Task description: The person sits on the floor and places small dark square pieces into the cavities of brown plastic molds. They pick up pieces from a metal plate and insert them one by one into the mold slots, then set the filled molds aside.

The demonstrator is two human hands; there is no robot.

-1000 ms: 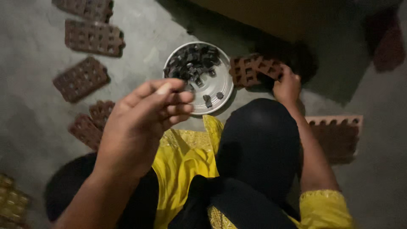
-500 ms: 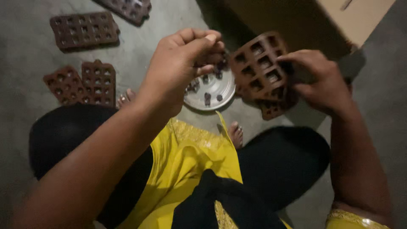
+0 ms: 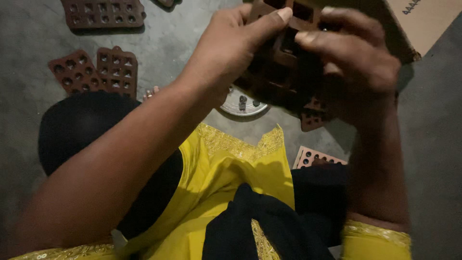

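Up close, centre-right: both hands are gripping one brown mould tray point(image 3: 284, 62), lifted above the floor
Left hand point(image 3: 231, 48): is clasping the tray's left side; thumb is pressing along the top edge
Right hand point(image 3: 356, 62): is wrapping the tray's right side; fingers are curling over the cells
Below the tray: round metal dish point(image 3: 240, 103) is lying on the grey floor point(image 3: 29, 38); mostly hidden
Far left: three more brown trays point(image 3: 103, 12) are lying flat; two touching
Near right: pale tray point(image 3: 315, 157) is peeking out beside the knee
Far right: cardboard box point(image 3: 423, 19)

Dim indoor light, deep shadows, motion-blurred foreground, soft focus
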